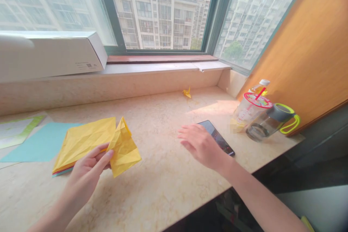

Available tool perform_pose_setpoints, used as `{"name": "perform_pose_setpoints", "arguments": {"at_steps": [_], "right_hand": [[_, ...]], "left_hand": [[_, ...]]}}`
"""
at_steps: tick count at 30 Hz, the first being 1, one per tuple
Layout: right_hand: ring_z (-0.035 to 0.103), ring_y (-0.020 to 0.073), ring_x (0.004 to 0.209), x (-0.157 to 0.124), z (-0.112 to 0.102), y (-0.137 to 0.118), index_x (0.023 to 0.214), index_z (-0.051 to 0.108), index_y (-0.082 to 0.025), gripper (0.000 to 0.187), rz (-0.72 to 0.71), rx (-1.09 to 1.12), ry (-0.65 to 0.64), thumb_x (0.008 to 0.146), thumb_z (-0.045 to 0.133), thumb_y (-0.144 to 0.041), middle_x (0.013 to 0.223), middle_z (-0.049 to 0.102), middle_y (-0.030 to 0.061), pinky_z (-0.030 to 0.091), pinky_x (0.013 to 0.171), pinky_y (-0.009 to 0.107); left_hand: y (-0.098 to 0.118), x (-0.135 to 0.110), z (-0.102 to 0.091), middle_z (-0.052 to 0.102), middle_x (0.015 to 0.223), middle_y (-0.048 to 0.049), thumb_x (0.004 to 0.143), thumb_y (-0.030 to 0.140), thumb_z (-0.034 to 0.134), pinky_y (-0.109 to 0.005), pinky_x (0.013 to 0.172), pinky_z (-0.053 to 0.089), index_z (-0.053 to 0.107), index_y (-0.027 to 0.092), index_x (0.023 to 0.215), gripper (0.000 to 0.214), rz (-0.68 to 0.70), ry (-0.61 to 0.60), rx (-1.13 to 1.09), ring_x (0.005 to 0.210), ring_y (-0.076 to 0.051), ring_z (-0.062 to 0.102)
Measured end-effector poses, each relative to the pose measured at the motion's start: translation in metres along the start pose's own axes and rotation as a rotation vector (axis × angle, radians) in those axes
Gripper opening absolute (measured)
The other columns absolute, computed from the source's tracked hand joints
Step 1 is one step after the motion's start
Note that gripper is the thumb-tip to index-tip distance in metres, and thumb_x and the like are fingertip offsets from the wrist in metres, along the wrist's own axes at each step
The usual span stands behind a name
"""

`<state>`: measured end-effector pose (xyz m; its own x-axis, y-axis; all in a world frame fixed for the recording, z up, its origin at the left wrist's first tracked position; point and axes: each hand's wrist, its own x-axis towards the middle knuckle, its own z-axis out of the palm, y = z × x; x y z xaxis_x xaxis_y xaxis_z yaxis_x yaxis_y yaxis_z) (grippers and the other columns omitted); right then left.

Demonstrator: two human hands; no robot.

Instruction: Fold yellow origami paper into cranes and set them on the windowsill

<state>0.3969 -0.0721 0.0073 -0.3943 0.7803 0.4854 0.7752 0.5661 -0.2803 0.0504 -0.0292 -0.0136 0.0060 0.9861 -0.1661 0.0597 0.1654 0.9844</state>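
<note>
Between the thumb and fingers of my left hand (94,165) is a creased, partly folded sheet of yellow paper (125,152), held above the counter. Just behind it lies a stack of colored paper (87,137), yellow on top, with red and blue edges showing underneath. My right hand (198,141) hovers beside a dark smartphone (221,139) and covers part of it. Its fingers are stretched out and hold nothing. Farther back on the counter sits a small yellow paper crane (187,92).
A blue sheet (40,143) and a green-and-white sheet (20,130) lie at left. On the right stand a lidded cup with a red straw (248,112), a bottle (263,85) and a tilted clear flask (268,123). A long white box (59,56) rests on the sill.
</note>
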Motion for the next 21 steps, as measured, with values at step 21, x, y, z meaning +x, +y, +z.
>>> {"name": "perform_pose_setpoints", "arguments": {"at_steps": [21], "right_hand": [[0.068,0.0233,0.095,-0.09,-0.031,0.096,0.101,0.069,-0.019,0.038,0.402,0.186,0.533,0.101,0.035,-0.035,0.098,0.074,0.0098,0.051,0.086,0.04]], "left_hand": [[-0.01,0.011,-0.017,0.077,0.093,-0.0033,0.073,0.06,0.068,-0.03,0.076,0.059,0.063,0.024,0.112,0.053,0.084,0.113,0.354,0.09,-0.024,0.072]]}}
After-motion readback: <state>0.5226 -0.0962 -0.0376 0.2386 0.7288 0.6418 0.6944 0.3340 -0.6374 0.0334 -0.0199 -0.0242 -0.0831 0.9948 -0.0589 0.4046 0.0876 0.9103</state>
